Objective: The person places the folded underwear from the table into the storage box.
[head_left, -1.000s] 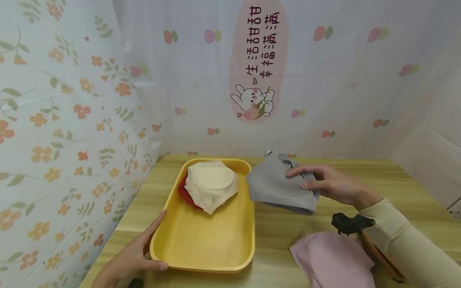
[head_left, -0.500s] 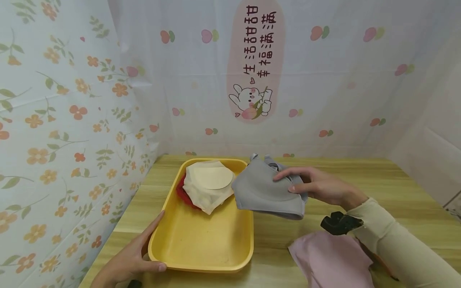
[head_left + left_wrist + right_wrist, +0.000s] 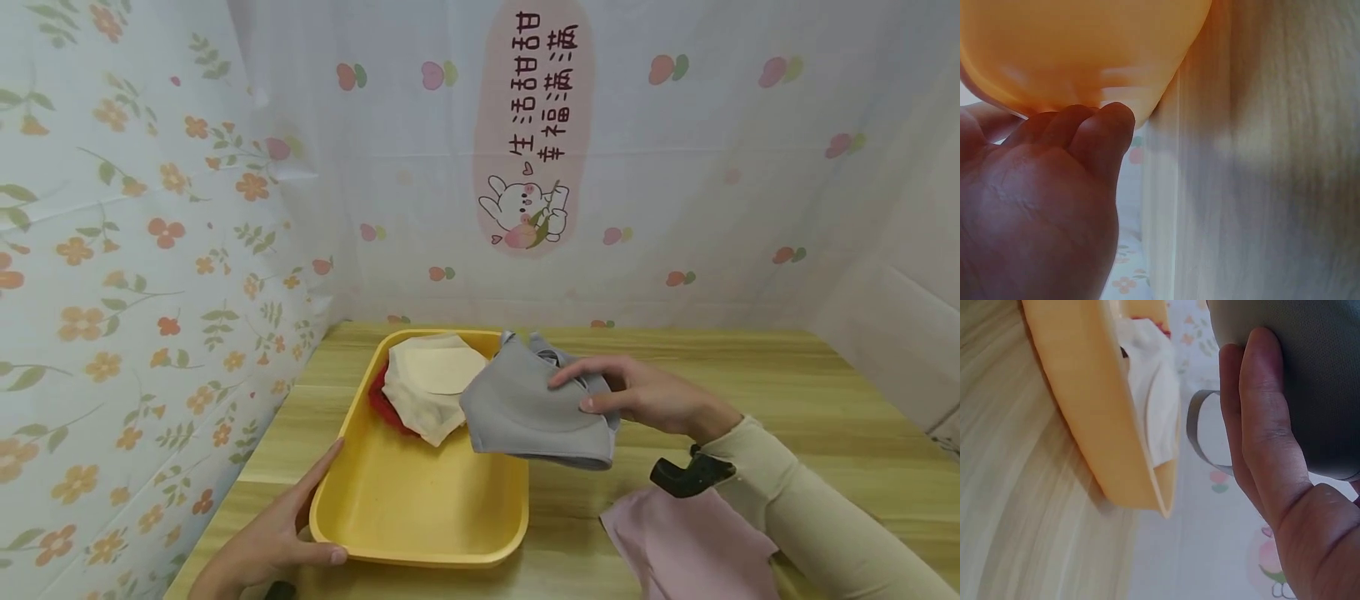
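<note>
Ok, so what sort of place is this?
Probably an indoor work corner screened with printed sheets, perhaps at home; I can't be certain. A wood-grain table fills the foreground, a creased flower-print sheet hangs at the left, and a sheet with a rabbit drawing hangs behind.

A white sheet (image 3: 150,283) with orange flowers (image 3: 251,187) is covering the left of the frame; a back sheet (image 3: 405,125) with fruit-like shapes (image 3: 663,69) is hanging across the upper middle, its pink patch (image 3: 495,125) showing a rabbit (image 3: 517,198) and lettering (image 3: 527,64); a pale wall (image 3: 918,242) is standing at the right; a wood-grained table (image 3: 750,367) is spanning the lower part; soft light is falling.
</note>
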Motion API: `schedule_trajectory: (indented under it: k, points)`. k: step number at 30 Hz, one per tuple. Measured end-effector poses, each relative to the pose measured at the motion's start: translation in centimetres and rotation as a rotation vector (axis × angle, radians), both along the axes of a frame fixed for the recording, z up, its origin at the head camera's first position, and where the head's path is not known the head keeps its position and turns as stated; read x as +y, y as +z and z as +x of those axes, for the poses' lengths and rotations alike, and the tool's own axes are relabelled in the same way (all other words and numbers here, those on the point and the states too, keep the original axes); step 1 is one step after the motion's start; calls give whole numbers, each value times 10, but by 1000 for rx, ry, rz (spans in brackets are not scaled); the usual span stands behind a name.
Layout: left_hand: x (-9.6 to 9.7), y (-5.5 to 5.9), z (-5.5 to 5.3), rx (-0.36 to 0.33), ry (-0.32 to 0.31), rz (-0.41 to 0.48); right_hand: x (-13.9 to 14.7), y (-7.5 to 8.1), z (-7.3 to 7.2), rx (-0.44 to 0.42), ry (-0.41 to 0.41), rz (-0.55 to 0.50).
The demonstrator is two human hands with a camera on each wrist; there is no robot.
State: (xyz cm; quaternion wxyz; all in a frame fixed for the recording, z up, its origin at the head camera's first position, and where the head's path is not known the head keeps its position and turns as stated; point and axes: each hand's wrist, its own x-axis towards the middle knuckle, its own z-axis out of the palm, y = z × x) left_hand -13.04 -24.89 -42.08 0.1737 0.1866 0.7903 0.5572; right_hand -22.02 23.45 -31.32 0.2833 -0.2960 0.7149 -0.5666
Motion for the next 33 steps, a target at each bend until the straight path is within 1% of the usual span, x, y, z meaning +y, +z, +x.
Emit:
schedule_trajectory:
  k: [3,6,8,11,16,21,25,33]
  points:
    - [-1,1,0,19,-15,7,-4,-4,0,-6,7,6]
    - [0,0,1,34,-27,7,-7,-8,0,-11,12,18]
    - [1,0,1,14,-20,7,-9,-11,0,-16,15,22]
    - [1,1,1,15,-15,5,-13,-13,0,-17,23,17]
    - [0,2,0,35,-12,4,-23,-17,0,-25,32,5]
    - [1,2,0,10,-16,12,-35,-21,4,-23,37,9]
    - [2,2,0,-8,-11,5,-43,-24,5,-41,51,-4]
    - [1,1,0,18,-11,3,-55,-28,3,-48,66,-2]
